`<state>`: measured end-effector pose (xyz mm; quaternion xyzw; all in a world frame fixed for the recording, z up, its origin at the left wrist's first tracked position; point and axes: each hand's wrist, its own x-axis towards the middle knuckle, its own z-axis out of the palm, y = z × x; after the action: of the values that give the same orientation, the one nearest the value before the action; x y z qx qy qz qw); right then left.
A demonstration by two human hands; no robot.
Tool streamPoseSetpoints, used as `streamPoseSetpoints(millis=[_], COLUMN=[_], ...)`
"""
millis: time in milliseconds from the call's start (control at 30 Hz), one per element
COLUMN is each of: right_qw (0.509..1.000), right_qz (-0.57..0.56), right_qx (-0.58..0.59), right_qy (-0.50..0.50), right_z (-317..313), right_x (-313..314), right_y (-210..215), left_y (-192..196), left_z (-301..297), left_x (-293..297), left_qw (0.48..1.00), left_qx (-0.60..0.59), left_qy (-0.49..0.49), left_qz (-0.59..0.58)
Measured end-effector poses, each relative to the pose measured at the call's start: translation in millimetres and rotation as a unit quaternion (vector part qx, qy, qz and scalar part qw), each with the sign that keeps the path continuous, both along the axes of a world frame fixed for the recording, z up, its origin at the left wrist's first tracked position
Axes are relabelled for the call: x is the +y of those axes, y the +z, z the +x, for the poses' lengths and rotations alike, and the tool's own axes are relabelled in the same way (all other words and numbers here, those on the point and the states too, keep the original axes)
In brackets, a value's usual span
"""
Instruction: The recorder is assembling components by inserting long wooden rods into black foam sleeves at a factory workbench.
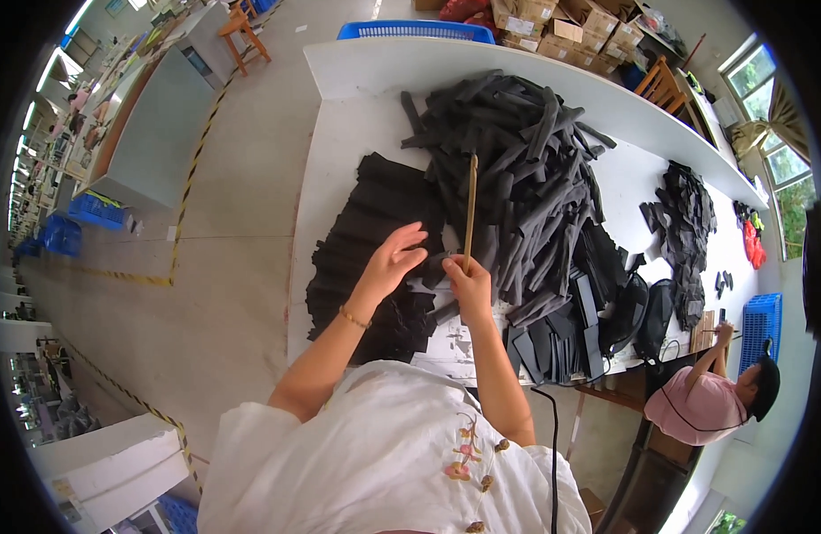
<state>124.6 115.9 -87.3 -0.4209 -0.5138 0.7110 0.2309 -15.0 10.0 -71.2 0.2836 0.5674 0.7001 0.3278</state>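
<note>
My right hand (470,287) is closed round the lower end of a thin, yellowish-brown stick (472,209). The stick points away from me, its far end over a big heap of dark grey fabric tubes (517,169). Just left of it, my left hand (398,256) is raised with fingers apart and nothing visible in it. Beneath that hand lies a spread of black fabric pieces (370,214) with ragged edges. A grey tube end (431,267) shows between my two hands; whether either hand touches it I cannot tell.
The white table (344,133) has a raised back board (553,84). Flat black panels (553,343) and black rounded pouches (642,311) lie to the right, with another dark heap (686,231) beyond. A person in pink (700,405) works at the far right. A black cable (554,445) hangs near me.
</note>
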Motion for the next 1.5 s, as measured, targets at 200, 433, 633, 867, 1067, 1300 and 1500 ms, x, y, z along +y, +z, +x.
streamPoseSetpoints(millis=[200, 433, 633, 867, 1067, 1300, 1500], right_qw=[0.957, 0.911, 0.968, 0.983, 0.938, 0.985, 0.975], right_qz=[0.285, 0.363, 0.137, 0.026, 0.108, 0.146, -0.083], right_qx=[-0.040, 0.030, 0.144, 0.161, 0.222, 0.073, 0.200], right_qy=[-0.026, -0.194, -0.150, -0.083, -0.243, -0.052, 0.048], right_z=[18.5, 8.8, 9.9, 16.9, 26.7, 31.9, 29.1], right_x=[2.7, 48.6, 72.2, 31.0, 60.5, 15.7, -17.3], right_y=[49.0, 63.5, 120.3, 119.4, 126.4, 112.4, 110.3], left_y=[-1.2, 22.3, 2.5, 64.1, -24.1, 64.8, 78.4], left_z=[34.8, 103.6, 100.2, 59.8, 120.6, 61.6, 40.8], left_x=[25.9, -13.4, -57.4, 17.2, -38.9, 1.1, 2.6], left_qw=[0.937, 0.943, 0.947, 0.977, 0.874, 0.989, 0.989], left_qx=[-0.204, -0.198, -0.093, 0.200, 0.182, 0.149, -0.094], left_qy=[-0.266, -0.259, -0.278, 0.019, -0.445, 0.015, -0.099], left_qz=[-0.099, -0.065, -0.131, 0.073, -0.072, 0.015, 0.062])
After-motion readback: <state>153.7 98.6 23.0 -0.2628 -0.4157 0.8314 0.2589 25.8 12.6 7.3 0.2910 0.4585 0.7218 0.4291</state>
